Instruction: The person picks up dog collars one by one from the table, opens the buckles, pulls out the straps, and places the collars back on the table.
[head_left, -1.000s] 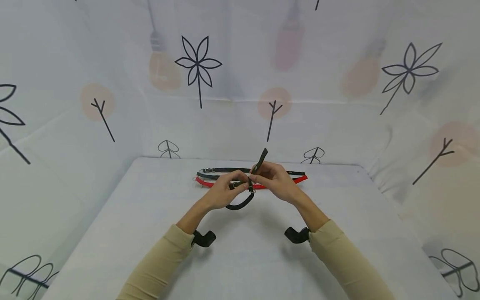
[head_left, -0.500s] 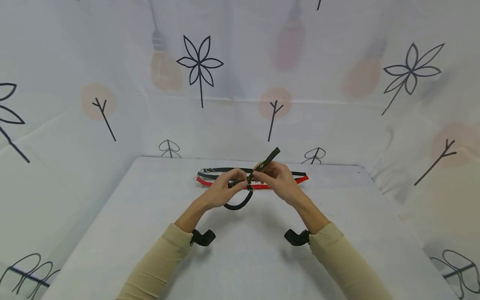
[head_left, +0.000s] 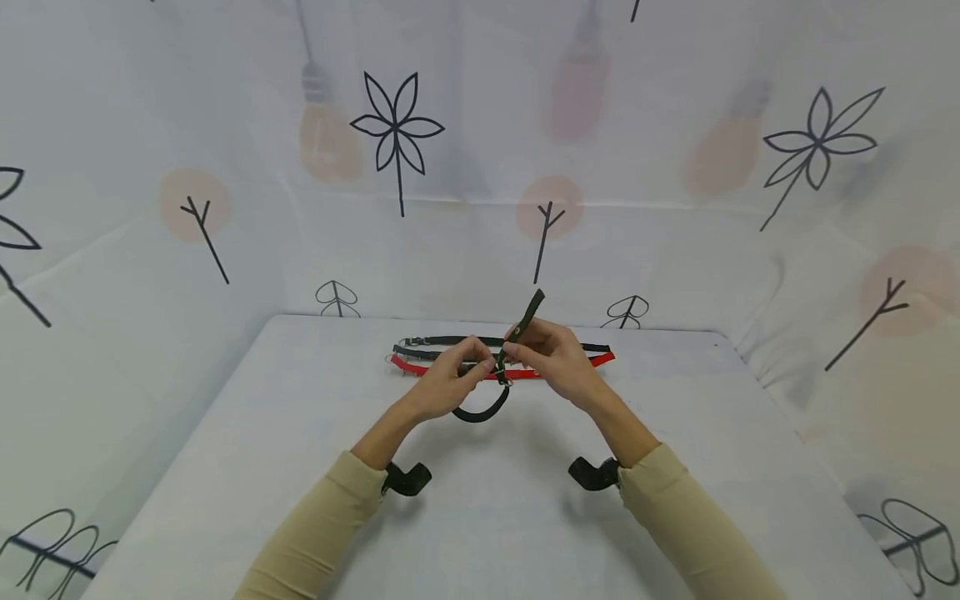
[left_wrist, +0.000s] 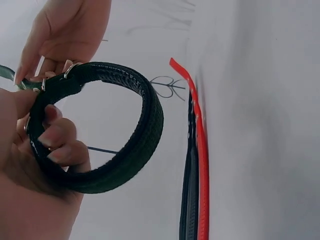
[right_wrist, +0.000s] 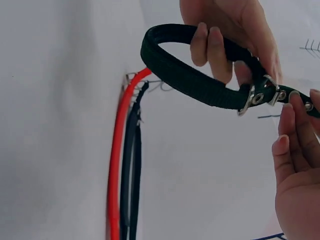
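A dark green collar (right_wrist: 195, 82), fastened into a loop with a metal buckle (right_wrist: 247, 102) and ring, is held in the air between both hands. My left hand (head_left: 445, 386) grips the band beside the buckle, its fingers curled through the loop in the left wrist view. At the strap's free end, my right hand (head_left: 557, 360) pinches the strap between thumb and fingers. That strap end (head_left: 534, 304) sticks up past the right hand in the head view, with metal eyelets (right_wrist: 282, 95) along it. The loop (head_left: 483, 417) hangs below the hands.
Behind the hands, a red collar (left_wrist: 202, 175) lies on the white table (head_left: 480, 533) alongside two dark ones (left_wrist: 192, 200). Their metal ends point left in the head view. White printed cloth (head_left: 465, 250) hangs at the back and sides. Each wrist wears a black mount (head_left: 408, 479).
The strap's free end swung right and down, then came partly back to a steeper angle. The right hand shifted slightly with it; the left keeps its grip on the collar.
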